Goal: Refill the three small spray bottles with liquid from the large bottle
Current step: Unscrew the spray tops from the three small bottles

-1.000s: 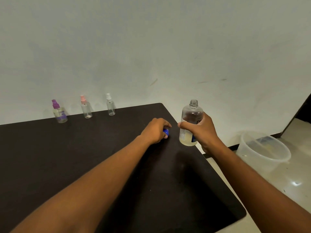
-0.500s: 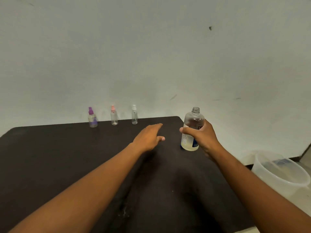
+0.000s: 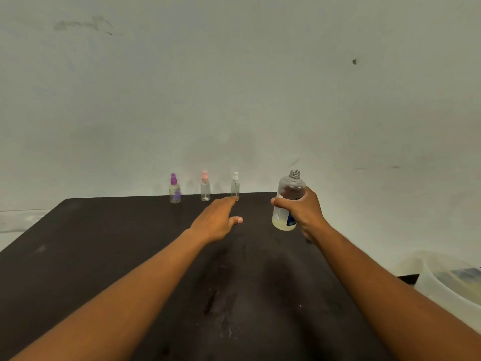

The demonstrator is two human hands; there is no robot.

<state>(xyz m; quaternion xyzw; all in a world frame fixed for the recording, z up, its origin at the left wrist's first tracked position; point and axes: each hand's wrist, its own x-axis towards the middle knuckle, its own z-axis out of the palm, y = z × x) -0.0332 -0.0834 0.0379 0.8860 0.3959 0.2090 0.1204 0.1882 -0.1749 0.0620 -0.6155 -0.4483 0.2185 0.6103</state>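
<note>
Head view: one hand on the uncapped large bottle, the other reaching over a dark table.

Right hand (image 3: 303, 213) grips the large bottle (image 3: 287, 201) upright, a little pale liquid at its bottom. Left hand (image 3: 217, 221) is stretched out flat, fingers straight, holding nothing, fingertips near the white-topped spray bottle (image 3: 235, 185). Pink-topped spray bottle (image 3: 205, 186) and purple-topped spray bottle (image 3: 174, 188) stand beside it along the far edge of the table (image 3: 104, 243).

Three small spray bottles (image 3: 205, 187) stand in a row along the counter's (image 3: 104, 243) far edge. The large bottle (image 3: 287, 201) is to their right, near the counter's right edge. A tub (image 3: 450, 280) sits beyond that edge, lower down.
</note>
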